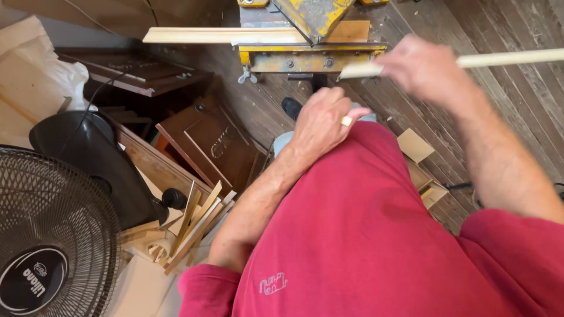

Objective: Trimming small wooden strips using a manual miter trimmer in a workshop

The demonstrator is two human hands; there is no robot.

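Head view: right hand (426, 67) fingers closed around pale wood strip (517, 58), left hand (323, 120) loosely curled, empty, near yellow cutter (311, 56).

Red shirt (364, 235), gold ring (346, 121)

- The single head camera is looking steeply down from close above the left hand (322, 120).
- It is facing forward, toward the wooden floor (517, 88) beyond the right hand (424, 66).

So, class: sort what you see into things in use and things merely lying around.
In use: right hand holding a pale wooden strip; yellow cutting machine; left hand resting on the red shirt.
Lying around: black fan; offcut pile; dark wood panels.
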